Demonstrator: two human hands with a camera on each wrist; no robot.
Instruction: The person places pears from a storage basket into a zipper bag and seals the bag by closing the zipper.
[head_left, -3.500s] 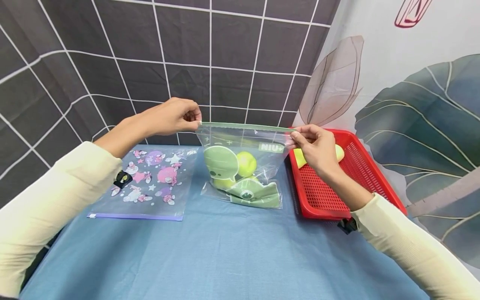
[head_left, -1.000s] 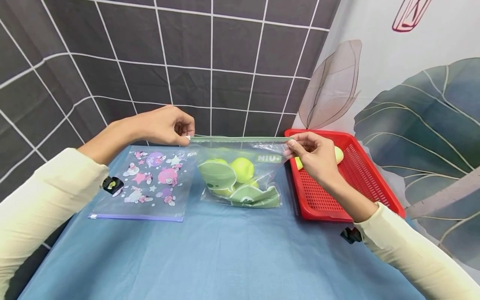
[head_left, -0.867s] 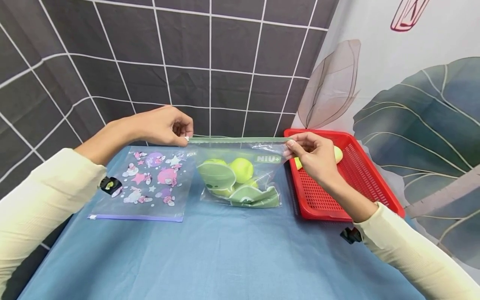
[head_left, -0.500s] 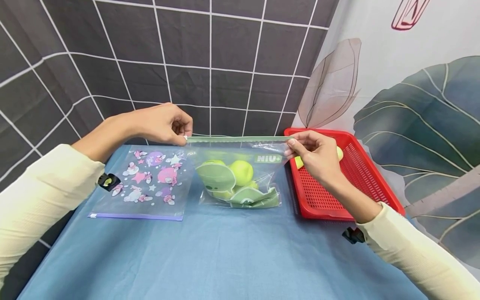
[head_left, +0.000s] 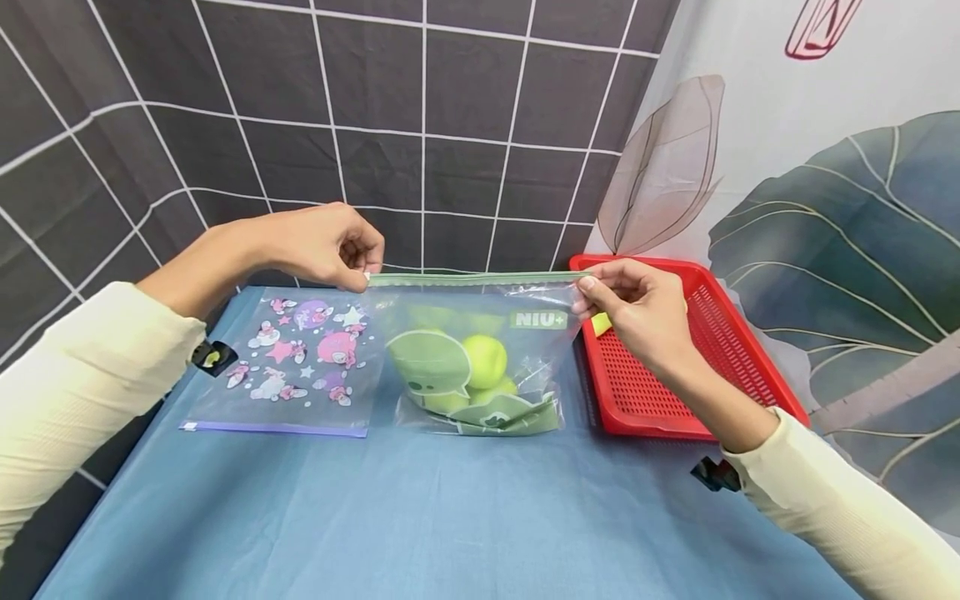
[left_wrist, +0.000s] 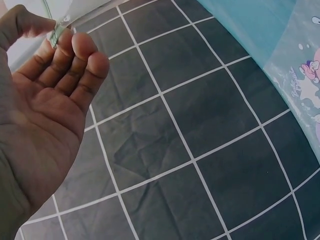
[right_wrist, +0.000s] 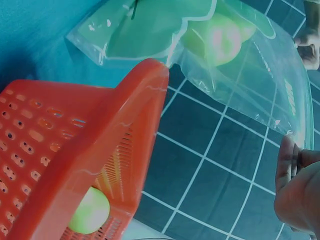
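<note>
A clear zip bag (head_left: 536, 358) with green print and a green top strip holds several yellow-green round fruits (head_left: 486, 362); its lower part is on the blue cloth. The left hand (head_left: 322, 246) pinches the white slider at the strip's left end; in the left wrist view that hand (left_wrist: 55, 100) has thumb and index finger together on it, the other fingers bent. At the strip's right end, the right hand (head_left: 645, 308) pinches the top corner. The right wrist view has the right hand (right_wrist: 300, 185) at the edge of the bag (right_wrist: 250, 85).
A second clear bag (head_left: 288, 408) with pink and purple pictures and a purple zip lies flat at the left. The red basket (head_left: 637, 423) stands at the right; in the right wrist view a pale green round item (right_wrist: 90, 212) is inside it. Dark gridded cloth (head_left: 375, 83) hangs behind.
Since the earliest frame both hands have come down, the left also moving left and the right slightly right. The bag's top strip is lower. Within the last half second the fruits inside have shifted down.
</note>
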